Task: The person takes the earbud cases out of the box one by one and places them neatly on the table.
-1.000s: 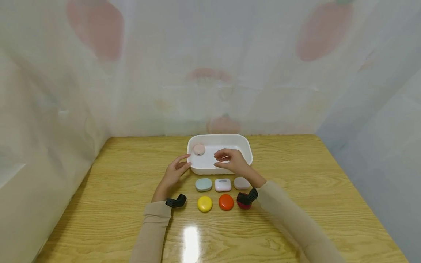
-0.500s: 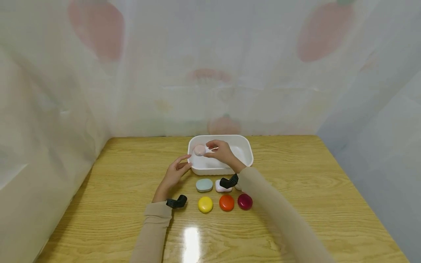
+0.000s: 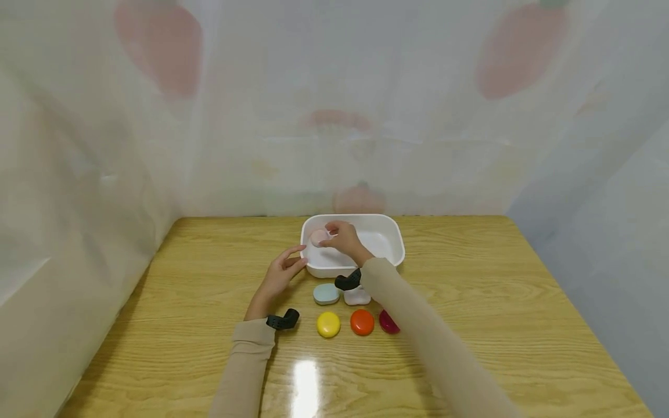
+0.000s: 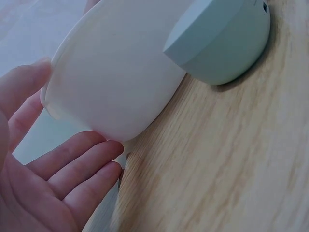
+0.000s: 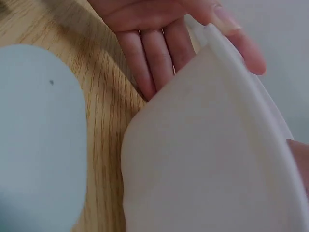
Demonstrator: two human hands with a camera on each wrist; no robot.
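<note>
A pale pink round earbud case (image 3: 317,238) sits at the left end of a white plastic bin (image 3: 325,271). My right hand (image 3: 342,237) reaches into the bin and pinches that case between thumb and fingers; the bin's wall hides it from the right wrist view. At the bin's left end, my left hand (image 3: 279,275) holds the rim. Its thumb and index finger lie over the edge, while the other fingers touch the outer wall (image 4: 111,77). A pale green earbud case (image 3: 326,294) stands on the table just in front of the bin.
In front of the bin are a white earbud case (image 3: 358,297), partly covered by the right wrist camera, and yellow (image 3: 328,324), orange-red (image 3: 362,322) and dark red (image 3: 388,321) round cases. The right sleeve (image 3: 413,307) crosses over the table. A printed curtain (image 3: 261,116) hangs behind.
My right hand has moved left inside the bin to the pink case, and its fingers now grip it. The right sleeve has swung left over the cases. The left hand keeps its place.
</note>
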